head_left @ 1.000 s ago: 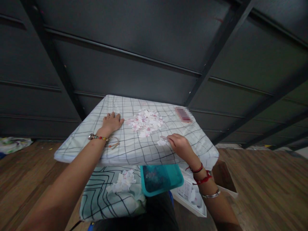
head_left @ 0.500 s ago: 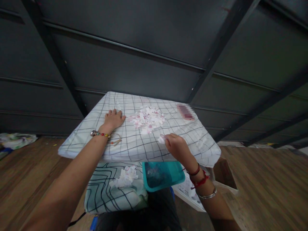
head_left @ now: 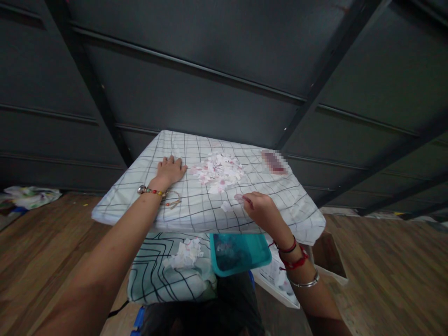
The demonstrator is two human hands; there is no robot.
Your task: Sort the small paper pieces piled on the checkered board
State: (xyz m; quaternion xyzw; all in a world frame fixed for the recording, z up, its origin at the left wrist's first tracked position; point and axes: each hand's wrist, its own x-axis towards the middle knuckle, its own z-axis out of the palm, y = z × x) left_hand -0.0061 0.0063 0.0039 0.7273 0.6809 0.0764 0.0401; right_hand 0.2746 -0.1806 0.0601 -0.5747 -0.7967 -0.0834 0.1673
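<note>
My left hand (head_left: 170,171) lies flat on the checked cloth (head_left: 196,217) with its fingers spread and holds nothing. Just to its right is a loose heap of small white paper pieces (head_left: 220,171), some with pink marks. My right hand (head_left: 261,208) is closed in a pinch near the front of the cloth. From its fingertips sticks a small pinkish, partly see-through piece (head_left: 238,199); its exact kind is not clear. Left of that hand, one white scrap (head_left: 226,206) rests apart from the heap.
A teal plastic tray (head_left: 241,268) sits below the table edge. Left of it, more paper scraps (head_left: 187,252) lie on a folded patterned cloth (head_left: 157,284). A pixelated reddish item (head_left: 275,162) is at the back right. A dark panelled wall (head_left: 196,93) stands behind. An open box (head_left: 329,256) is on the floor.
The white scrap that was at my right fingertips now lies on the cloth to their left. A pinkish piece shows in the pinch. My left hand stays flat; the view has shifted slightly.
</note>
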